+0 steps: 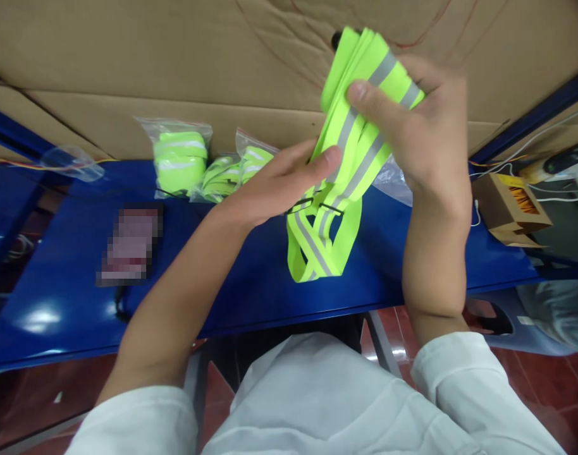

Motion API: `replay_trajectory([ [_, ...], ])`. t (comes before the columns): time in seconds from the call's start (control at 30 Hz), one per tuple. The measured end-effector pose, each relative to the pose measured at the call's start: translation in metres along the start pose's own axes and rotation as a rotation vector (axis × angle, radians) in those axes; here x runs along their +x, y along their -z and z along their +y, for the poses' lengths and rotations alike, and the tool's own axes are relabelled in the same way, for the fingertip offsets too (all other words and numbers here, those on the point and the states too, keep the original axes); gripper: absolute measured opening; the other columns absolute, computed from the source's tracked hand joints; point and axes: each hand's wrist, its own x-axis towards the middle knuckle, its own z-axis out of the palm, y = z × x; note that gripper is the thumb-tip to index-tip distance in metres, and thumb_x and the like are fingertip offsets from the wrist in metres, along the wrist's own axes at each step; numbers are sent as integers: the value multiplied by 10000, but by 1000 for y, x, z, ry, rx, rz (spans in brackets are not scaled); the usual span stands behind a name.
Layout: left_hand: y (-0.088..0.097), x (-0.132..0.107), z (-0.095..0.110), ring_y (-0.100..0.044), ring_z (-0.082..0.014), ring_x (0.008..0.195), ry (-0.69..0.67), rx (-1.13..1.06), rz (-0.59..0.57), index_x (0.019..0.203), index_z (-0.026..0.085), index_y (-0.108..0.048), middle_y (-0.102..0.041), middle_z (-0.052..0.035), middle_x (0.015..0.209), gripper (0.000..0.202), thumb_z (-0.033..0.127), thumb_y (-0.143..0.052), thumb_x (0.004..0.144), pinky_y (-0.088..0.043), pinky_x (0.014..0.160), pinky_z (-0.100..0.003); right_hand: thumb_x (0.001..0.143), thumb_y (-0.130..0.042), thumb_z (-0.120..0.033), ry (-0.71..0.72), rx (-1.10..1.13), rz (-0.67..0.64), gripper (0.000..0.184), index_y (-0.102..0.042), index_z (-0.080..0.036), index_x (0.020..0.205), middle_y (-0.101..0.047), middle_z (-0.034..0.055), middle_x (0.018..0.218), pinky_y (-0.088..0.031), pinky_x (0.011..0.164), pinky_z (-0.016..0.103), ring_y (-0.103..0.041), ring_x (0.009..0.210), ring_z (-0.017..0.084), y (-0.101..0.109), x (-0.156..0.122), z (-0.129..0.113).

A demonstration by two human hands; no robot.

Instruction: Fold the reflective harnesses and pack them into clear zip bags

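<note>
Raised over the blue table [260, 278] is a neon yellow reflective strap harness [348, 151] with grey stripes, its straps folded into layers. My right hand [417, 126] grips the upper folds, thumb pressed across the front. Lower down, my left hand [293, 177] closes on the straps from the left side, its thumb on top. Black buckles [331, 208] show just below my left hand, and a crossed loop of strap hangs under them. A black piece [336, 40] peeks out behind the top of the folds.
Clear bags of folded yellow straps [179, 161] stand against the cardboard backing [104, 50]. A blurred-out flat item [130, 243] lies at left. Under my right wrist is a clear plastic bag [393, 181]. At right are an open cardboard box [510, 212] and white cables [561, 197].
</note>
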Motion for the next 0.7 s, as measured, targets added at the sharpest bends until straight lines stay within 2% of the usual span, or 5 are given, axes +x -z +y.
replay_trajectory([
  [0.1, -1, 2, -2, -587, -286, 1417, -119, 145, 31, 1468, 227, -539, -638, -62, 1486, 575, 371, -744, 951, -500, 1176, -414, 881, -782, -151, 62, 43, 196, 93, -765, -136, 790, -643, -15, 674, -409, 580, 248, -570, 616, 102, 3, 5, 1],
  [0.2, 2, 5, -13, -647, -289, 1340, -26, 273, 78, 1514, 249, -489, -706, -78, 1370, 627, 427, -707, 953, -562, 1059, -396, 890, -775, -130, 84, 44, 279, 126, -755, -155, 768, -633, -29, 633, -400, 546, 237, -566, 593, 99, 5, 7, 1],
  [0.37, 4, 8, -25, -618, -293, 1353, -22, 377, 112, 1473, 266, -496, -683, -95, 1382, 563, 466, -647, 969, -546, 1054, -410, 903, -752, -108, 100, 29, 266, 99, -751, -118, 804, -625, -11, 664, -418, 575, 233, -578, 617, 104, 3, 4, -7],
  [0.57, 0, 9, -35, -547, -330, 1362, -58, 632, 381, 1329, 249, -535, -594, -146, 1441, 671, 488, -863, 794, -463, 1155, -483, 962, -728, -165, 306, -22, 382, 217, -709, -127, 749, -498, -10, 666, -411, 638, 224, -493, 664, 90, 21, 13, 4],
  [0.7, 6, 12, -48, -634, -318, 1182, 42, 617, 215, 1211, 202, -636, -707, -114, 1186, 422, 400, -762, 859, -524, 1007, -466, 945, -767, -216, 364, -63, 401, 206, -761, -122, 762, -489, -20, 686, -484, 816, 243, -555, 746, 101, 38, 19, 14],
])
